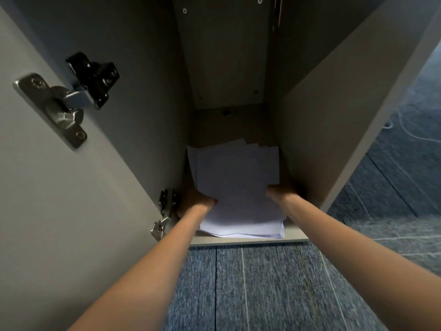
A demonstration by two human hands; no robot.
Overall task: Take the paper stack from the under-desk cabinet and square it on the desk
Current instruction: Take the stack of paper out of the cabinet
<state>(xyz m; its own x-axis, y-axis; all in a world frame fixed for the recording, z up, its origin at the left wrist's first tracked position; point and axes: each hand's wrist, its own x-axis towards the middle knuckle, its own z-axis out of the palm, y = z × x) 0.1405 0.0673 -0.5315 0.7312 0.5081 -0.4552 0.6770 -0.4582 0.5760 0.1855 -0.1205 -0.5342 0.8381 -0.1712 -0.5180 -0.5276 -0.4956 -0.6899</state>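
Note:
A loose stack of white paper (235, 182) lies on the floor of the narrow under-desk cabinet (296, 149), its sheets fanned out and uneven at the far edge. My left hand (196, 201) grips the stack's left side, thumb on top. On the right side my right hand (278, 191) holds the stack, with the fingers tucked out of sight beneath. Both forearms reach in from below. The near edge of the paper overhangs the cabinet's front lip slightly.
The cabinet door (71, 187) stands open on the left, with metal hinges (69, 99) at the top and a lower hinge (164, 211) close to my left wrist. Blue carpet tiles (262, 287) cover the floor in front. The cabinet's side walls sit tight around the paper.

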